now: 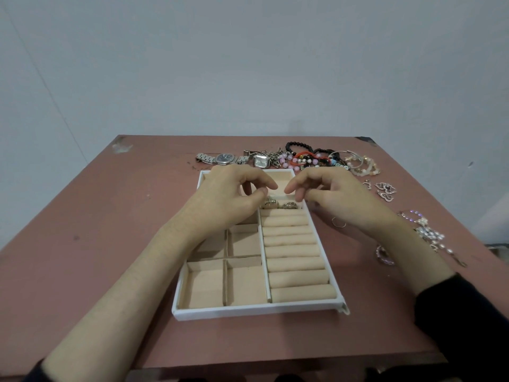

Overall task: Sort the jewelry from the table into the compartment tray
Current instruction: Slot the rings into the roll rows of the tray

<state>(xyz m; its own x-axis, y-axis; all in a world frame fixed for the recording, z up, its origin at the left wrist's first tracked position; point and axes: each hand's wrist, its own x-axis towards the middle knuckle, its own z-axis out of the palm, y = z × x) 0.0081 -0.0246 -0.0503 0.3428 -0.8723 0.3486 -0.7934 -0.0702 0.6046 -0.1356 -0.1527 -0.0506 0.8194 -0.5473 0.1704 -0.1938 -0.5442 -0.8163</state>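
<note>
Now left hand (228,197) hovers over tray (256,308) (rings (278,204) inside).

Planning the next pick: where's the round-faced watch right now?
In the head view, the round-faced watch lies on the table beyond the far edge of the tray, at the left end of the jewelry row, beside the square-faced watch.

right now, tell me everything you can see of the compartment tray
The compartment tray is a white frame lined in beige velvety fabric, flat on the table. Open square compartments fill its left, padded rolls its right, with two rings at the far end. Left hand and right hand hang over that end; contact unclear.
</note>
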